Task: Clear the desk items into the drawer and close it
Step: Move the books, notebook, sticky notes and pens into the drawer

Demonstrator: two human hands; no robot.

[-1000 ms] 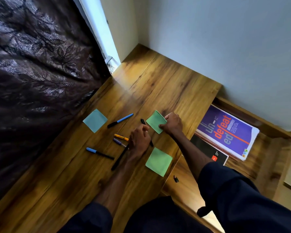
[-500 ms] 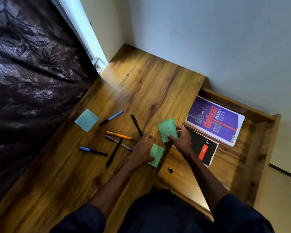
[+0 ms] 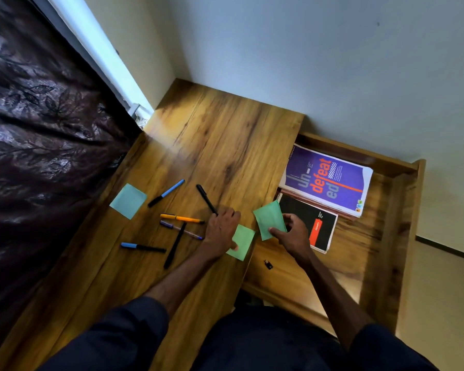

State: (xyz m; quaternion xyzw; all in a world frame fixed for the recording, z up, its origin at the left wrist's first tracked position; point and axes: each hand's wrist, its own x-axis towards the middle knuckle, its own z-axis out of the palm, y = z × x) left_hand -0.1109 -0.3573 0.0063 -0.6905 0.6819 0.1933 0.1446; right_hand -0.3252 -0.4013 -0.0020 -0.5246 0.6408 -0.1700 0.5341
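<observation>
Desk (image 3: 225, 145) on the left, open drawer (image 3: 402, 236) along its right edge, books already at the drawer's back. Right hand (image 3: 292, 234) pinches a green sticky pad (image 3: 269, 219) above the desk's right edge; left hand (image 3: 221, 232) lies flat, fingers together, on a second green pad (image 3: 243, 243) at that edge. Advice: lower the held pad onto bare drawer floor at the front; slide the other over the edge.

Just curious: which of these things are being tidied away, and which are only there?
Being tidied: green sticky pad in right hand, green pad under left hand, blue pad, pens, open drawer.
Only there: curtain, wall.
</observation>
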